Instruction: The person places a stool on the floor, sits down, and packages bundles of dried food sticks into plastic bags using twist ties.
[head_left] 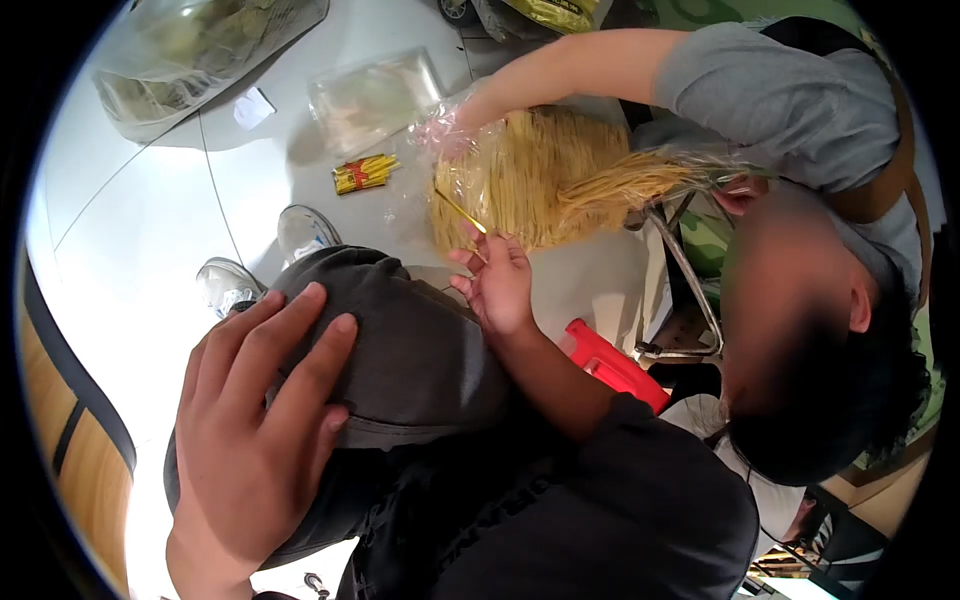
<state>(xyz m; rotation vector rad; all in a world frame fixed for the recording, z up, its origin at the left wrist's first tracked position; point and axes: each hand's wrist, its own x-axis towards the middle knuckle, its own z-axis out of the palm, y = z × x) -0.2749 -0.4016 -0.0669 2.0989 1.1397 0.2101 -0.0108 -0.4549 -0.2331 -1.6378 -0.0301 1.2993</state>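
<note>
My left hand (pixel 250 420) lies palm down on my dark-trousered knee (pixel 400 350), fingers spread, holding nothing. Between the fingertips of my right hand (pixel 505 285) is one end of a thin gold strip (pixel 460 211), its free end pointing up and left. Just beyond it lies a clear plastic bag full of long yellow strips (pixel 530 180), with a looser bunch (pixel 625 190) at its right. Another person's hand (pixel 450 130) touches the bag's left side; that person's other hand (pixel 740 192) is near the bunch's right end.
A small bundle of yellow sticks (pixel 365 174) with red marking lies on the tiled floor near a clear plastic tray (pixel 375 95). A large filled bag (pixel 200 60) stands at upper left. A red plastic object (pixel 615 365) and a metal-legged stool (pixel 685 270) are at right.
</note>
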